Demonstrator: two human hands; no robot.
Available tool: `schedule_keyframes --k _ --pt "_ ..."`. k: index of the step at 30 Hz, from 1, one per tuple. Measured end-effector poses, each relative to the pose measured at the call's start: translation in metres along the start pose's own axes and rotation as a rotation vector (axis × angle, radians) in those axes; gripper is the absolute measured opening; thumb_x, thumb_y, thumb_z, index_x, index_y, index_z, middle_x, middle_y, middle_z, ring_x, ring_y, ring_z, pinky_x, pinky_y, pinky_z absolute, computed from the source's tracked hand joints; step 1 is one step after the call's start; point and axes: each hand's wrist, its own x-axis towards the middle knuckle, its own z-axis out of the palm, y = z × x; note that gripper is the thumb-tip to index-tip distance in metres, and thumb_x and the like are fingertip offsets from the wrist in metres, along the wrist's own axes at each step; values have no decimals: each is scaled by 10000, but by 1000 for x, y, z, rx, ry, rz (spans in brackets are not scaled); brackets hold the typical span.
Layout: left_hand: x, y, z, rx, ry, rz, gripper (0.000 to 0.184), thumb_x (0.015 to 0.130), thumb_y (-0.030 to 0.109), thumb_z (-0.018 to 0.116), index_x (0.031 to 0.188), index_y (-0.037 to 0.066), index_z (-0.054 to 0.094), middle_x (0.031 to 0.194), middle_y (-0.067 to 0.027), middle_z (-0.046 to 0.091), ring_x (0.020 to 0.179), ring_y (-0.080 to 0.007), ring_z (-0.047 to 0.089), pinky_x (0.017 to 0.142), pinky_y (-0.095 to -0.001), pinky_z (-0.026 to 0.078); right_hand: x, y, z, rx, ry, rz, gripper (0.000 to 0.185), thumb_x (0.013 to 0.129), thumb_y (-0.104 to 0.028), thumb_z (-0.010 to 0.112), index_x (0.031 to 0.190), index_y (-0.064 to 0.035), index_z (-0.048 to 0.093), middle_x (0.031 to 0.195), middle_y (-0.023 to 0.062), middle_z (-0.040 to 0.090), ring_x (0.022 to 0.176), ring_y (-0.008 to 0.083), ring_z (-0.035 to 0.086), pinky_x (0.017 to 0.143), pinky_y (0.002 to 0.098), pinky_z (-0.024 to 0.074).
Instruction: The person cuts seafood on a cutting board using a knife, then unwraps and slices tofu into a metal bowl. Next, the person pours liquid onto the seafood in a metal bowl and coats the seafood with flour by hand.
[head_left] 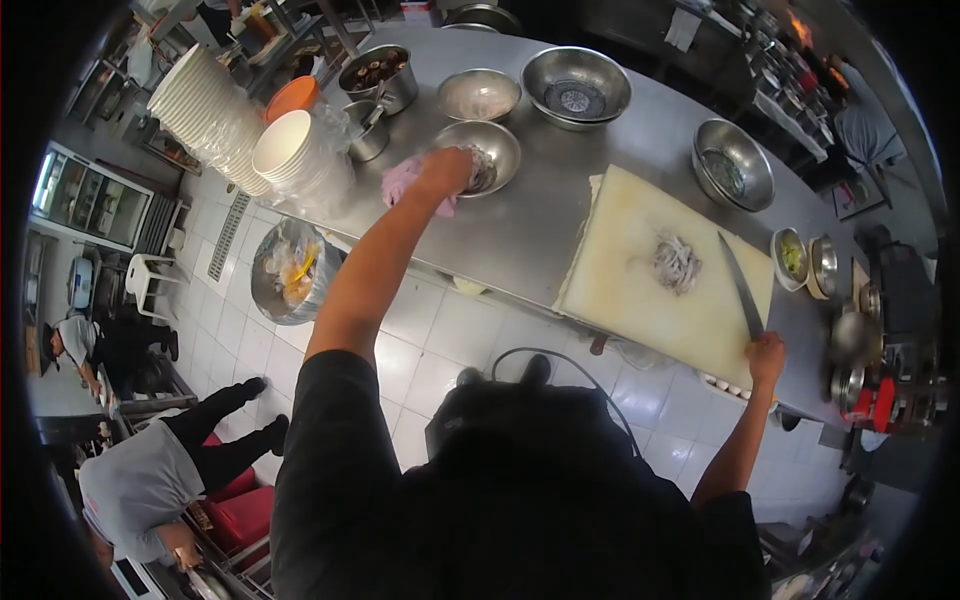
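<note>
My left hand [450, 172] reaches over the near-left rim of a steel bowl [509, 150] that holds pale greyish strips [483, 171], which look like sliced squid. Its fingertips are down at the strips and mostly hidden, so their grip does not show. A pink cloth [402, 181] lies beside the bowl, under my left wrist. At the right edge of a cutting board [620, 290], my right hand [766, 357] is closed around the handle of a kitchen knife [741, 284]. The blade rests along the board and points away from me. A small heap of similar pale strips [677, 264] lies mid-board.
More steel bowls [576, 85] stand along the table's far side, one [735, 165] beyond the board. Stacked white tubs [283, 143] and a pot of dark food [378, 78] stand at left. A lined bin [288, 272] is below the edge. Co-workers [150, 480] are at left.
</note>
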Motion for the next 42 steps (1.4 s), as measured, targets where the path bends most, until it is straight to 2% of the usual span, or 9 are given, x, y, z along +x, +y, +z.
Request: schedule_keyframes --k 6,11,15,19,21,25,32,36,42 --pt "4 2 5 70 -50 -26 237 694 141 637 898 23 669 988 -194 647 904 -323 643 774 -408 522 -12 2 -17 142 -176 225 344 704 -134 680 1010 -50 547 694 173 599 679 338 597 618 411 449" --pt "9 1 1 77 -55 70 256 668 169 658 873 18 680 1011 -184 643 890 -318 643 761 -404 524 -18 -12 -38 229 -111 163 302 735 -89 599 1027 -52 531 680 130 550 620 265 551 581 377 440" --pt "30 -25 5 -55 -61 175 245 660 201 658 790 -7 670 856 -182 660 772 -336 651 713 -405 519 -50 -65 -74 382 -133 113 222 790 -59 528 1012 -52 546 671 118 560 573 240 538 549 349 435" --pt "11 -25 -73 -374 -86 128 233 670 196 638 722 -30 641 656 -176 631 659 -302 650 652 -393 505 -89 -138 -89 793 -437 313 251 811 13 469 1042 -46 552 687 6 517 551 71 464 506 226 388" --pt "15 -33 -94 -589 -87 150 207 686 171 636 695 -36 620 583 -122 602 580 -191 628 577 -329 492 -111 -171 -83 873 -531 326 247 807 -12 532 1052 -28 558 694 18 531 540 84 489 488 239 405" --pt "11 -31 -143 -652 -65 182 198 716 171 639 673 -21 615 597 -75 590 546 -150 572 547 -294 474 -145 -216 -59 951 -708 353 243 797 -34 565 1040 -29 570 728 31 549 538 94 504 479 243 417" --pt "16 5 -185 -780 -147 296 163 814 188 630 810 26 643 791 -23 630 755 -104 578 684 -237 474 -162 -237 -58 1019 -620 525 204 798 -52 537 997 -17 566 718 31 533 522 102 492 459 238 402" --pt "25 46 -186 -1241 -402 261 155 869 168 590 926 30 628 854 -37 641 786 -113 605 713 -246 499 -162 -237 -67 936 -497 577 177 801 -70 530 965 -11 565 695 52 527 527 96 504 454 245 412" --pt "42 138 -160 -1397 -690 341 188 875 178 586 965 25 647 831 -41 634 701 -99 590 664 -232 516 -181 -219 -54 706 -381 430 284 791 -100 584 1054 5 569 868 207 628 771 323 623 684 363 484"
